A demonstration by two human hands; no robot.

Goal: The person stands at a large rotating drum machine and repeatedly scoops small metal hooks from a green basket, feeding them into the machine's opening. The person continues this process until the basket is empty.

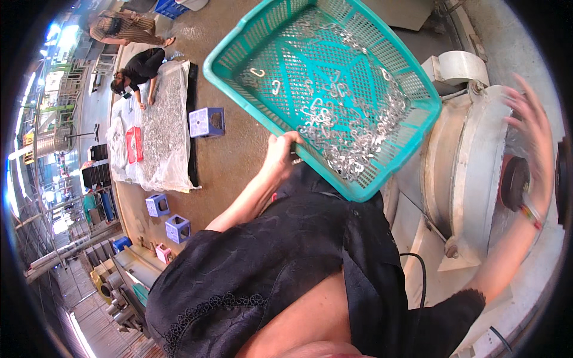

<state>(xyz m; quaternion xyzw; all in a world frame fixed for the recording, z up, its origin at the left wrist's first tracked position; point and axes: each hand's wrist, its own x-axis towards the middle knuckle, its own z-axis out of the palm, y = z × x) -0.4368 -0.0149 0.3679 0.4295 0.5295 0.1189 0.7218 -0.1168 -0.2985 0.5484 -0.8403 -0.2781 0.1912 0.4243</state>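
Note:
A teal plastic mesh basket [250,108] is held up, tilted, in front of me. Many small silvery curved metal hooks [358,146] lie inside it, heaped mostly toward its near right side, with a few loose ones elsewhere. My left hand [283,149] is closed round the basket's near rim, its fingers partly hidden under the edge. On the far right, my right hand [530,125] is raised apart from the basket, fingers spread and somewhat motion-blurred, with nothing seen in it. It is beside a large round grey machine drum [468,173] and a dark round part [514,182].
At the left, a person in black [143,67] crouches at a pale sheet [161,113] strewn with small metal pieces, with a red basket [134,144] on it. Plastic stools [207,122] stand on the wet brown floor [218,167]. Another person [128,28] is farther back.

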